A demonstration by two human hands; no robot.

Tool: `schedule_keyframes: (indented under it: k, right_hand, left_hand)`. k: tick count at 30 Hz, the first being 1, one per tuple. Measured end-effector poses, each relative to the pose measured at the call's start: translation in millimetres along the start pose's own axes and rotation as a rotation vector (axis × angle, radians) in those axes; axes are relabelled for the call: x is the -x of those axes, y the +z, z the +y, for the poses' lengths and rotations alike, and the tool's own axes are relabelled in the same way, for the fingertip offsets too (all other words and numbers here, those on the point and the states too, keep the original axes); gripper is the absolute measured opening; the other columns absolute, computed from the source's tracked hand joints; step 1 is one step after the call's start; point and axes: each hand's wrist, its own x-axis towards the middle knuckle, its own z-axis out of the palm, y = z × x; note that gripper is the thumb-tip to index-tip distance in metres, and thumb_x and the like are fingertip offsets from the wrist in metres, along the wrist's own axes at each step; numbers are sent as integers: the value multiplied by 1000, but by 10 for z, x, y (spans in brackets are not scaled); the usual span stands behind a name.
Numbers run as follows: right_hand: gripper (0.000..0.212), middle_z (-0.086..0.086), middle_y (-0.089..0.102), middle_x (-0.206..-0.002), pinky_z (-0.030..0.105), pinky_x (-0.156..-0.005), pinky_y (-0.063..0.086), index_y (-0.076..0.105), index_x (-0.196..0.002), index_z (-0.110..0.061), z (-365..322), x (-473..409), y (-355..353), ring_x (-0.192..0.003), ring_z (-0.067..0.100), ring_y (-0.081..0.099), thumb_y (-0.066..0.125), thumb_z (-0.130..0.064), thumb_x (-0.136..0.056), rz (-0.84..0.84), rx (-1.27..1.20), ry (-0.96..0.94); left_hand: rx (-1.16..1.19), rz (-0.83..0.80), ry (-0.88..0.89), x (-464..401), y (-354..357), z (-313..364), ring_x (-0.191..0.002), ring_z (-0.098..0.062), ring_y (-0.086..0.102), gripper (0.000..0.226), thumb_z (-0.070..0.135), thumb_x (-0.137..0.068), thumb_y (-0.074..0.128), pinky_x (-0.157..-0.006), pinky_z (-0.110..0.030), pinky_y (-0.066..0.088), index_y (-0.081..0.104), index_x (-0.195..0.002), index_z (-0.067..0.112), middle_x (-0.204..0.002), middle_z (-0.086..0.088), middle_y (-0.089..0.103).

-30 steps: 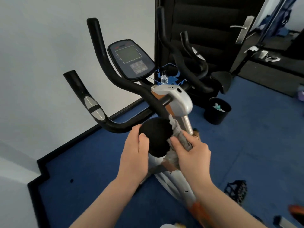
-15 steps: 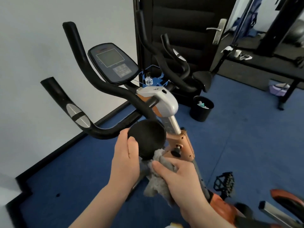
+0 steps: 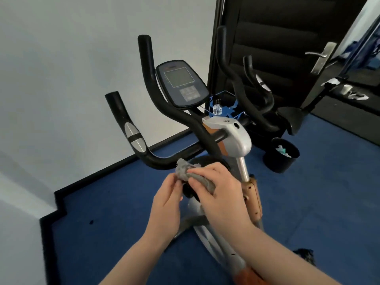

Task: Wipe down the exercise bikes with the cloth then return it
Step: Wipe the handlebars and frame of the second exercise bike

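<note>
**Grey cloth pressed on the bike's round knob**

Grey cloth (image 3: 192,174) is gripped in the right hand (image 3: 221,193), fingers closed over it, pressing it onto a black round knob (image 3: 205,161) of the exercise bike (image 3: 232,136). The left hand (image 3: 167,199) pinches the cloth's bunched left end. Black handlebars (image 3: 131,128) and a console (image 3: 182,83) rise beyond, over blue floor (image 3: 115,212). A black bin (image 3: 280,156) stands to the right.

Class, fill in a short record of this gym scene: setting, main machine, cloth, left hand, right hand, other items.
setting: blue carpet floor, white wall
main machine: exercise bike with console
cloth: grey cloth, bunched over the black knob
left hand: pinching the cloth's edge
right hand: pressing the cloth down
other items: black bin, second bike
</note>
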Motion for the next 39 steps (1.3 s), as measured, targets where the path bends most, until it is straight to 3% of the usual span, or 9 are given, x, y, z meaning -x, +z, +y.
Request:
schedule_keyframes:
  k: [4,9,12,15,20,23,27,32,39]
  right_hand:
    - [16,-17,64,-92,5,-79,43,73,-96,-30,55,-217,-249,-90,-7,59,71,-23,-82,-24,-45,25]
    - [27,-12,55,-104,13,-85,49,66,-117,-22,16,27,36,-98,1,57,64,-19,-89,-46,-67,-54]
    - [24,-18,55,-95,10,-80,47,70,-109,-27,220,180,-261,-94,-2,56,68,-22,-85,-170,-3,-75]
    - [21,-13,58,-92,14,-63,48,73,-98,-24,317,80,-591,-85,2,54,74,-17,-78,-126,364,-309]
    - [20,2,64,-95,19,-63,41,72,-101,-13,271,-305,-531,-88,16,53,70,-9,-81,71,531,-494]
    - [24,1,60,-97,17,-62,41,71,-101,-13,430,-168,-488,-89,14,49,68,-6,-79,42,485,-459]
    - [29,-5,57,-97,27,-68,54,73,-103,-18,661,-9,-713,-90,9,56,74,-6,-77,-27,206,-347]
    - [23,-19,55,-97,18,-78,49,69,-97,-33,626,-463,-992,-96,-2,56,72,-19,-79,240,-122,-91]
    - [15,-2,55,-100,0,-79,37,64,-86,-18,606,-840,-404,-93,-6,51,74,-12,-78,1,-86,-66]
  left_hand:
    - [-16,87,7,-32,77,37,-92,-24,63,29,18,-102,37,-83,-41,50,66,-101,20,-96,-3,69]
    - [22,152,22,-89,173,102,-94,-39,59,35,23,-103,33,-84,-53,49,63,-99,4,-98,-21,64]
    - [-22,179,31,-97,209,127,-87,-24,61,36,27,-103,34,-76,-39,51,64,-91,12,-89,-9,66]
    - [-43,202,-3,-167,306,190,-81,-3,60,21,27,-99,43,-69,-19,47,63,-91,27,-86,8,66]
    - [-333,131,15,-401,414,364,-89,4,58,21,24,-95,47,-78,-21,44,64,-97,35,-95,17,66]
    - [-643,111,37,-490,438,399,-89,-6,58,23,28,-98,41,-76,-28,44,64,-96,29,-94,11,65]
    - [-776,169,78,-463,450,356,-92,-8,56,25,31,-100,37,-75,-24,38,62,-101,29,-98,9,64]
    - [-839,225,83,-412,466,345,-95,-4,50,29,32,-100,34,-72,-20,35,62,-108,35,-100,15,61]
    - [-914,342,202,-293,507,312,-110,-13,51,30,11,-95,46,-93,-30,41,64,-116,24,-118,7,61]
